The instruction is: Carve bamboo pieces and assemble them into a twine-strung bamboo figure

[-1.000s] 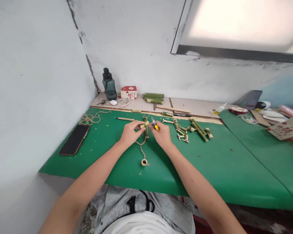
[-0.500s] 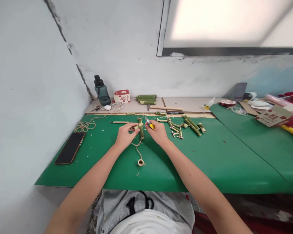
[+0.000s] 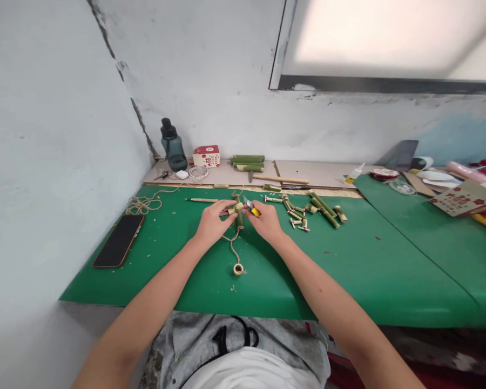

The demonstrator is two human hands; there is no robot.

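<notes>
Between the fingers of my left hand [image 3: 215,219] is a short piece of bamboo [image 3: 235,208], pale at one end with green on its side. My right hand [image 3: 265,219] is closed around a utility knife [image 3: 251,208] with a yellow part, its blade pointing up and left beside the bamboo piece. Beneath both hands a longer green bamboo tube [image 3: 239,220] lies on the green mat. A cord [image 3: 235,249] runs from that tube toward me to a small bamboo ring [image 3: 238,269]. My fingers partly cover the short piece.
Small bamboo joints [image 3: 297,213] and green tubes [image 3: 324,208] lie to the right. Behind them are a hammer [image 3: 281,179], a glue bottle [image 3: 354,174] and bamboo lengths [image 3: 247,162]. At left are a phone [image 3: 119,241], loose cord [image 3: 143,204] and a water bottle [image 3: 174,148].
The whole view has shifted slightly, so things appear a little farther right. Both hands keep hold of the bamboo piece and the knife, with little movement between them.
</notes>
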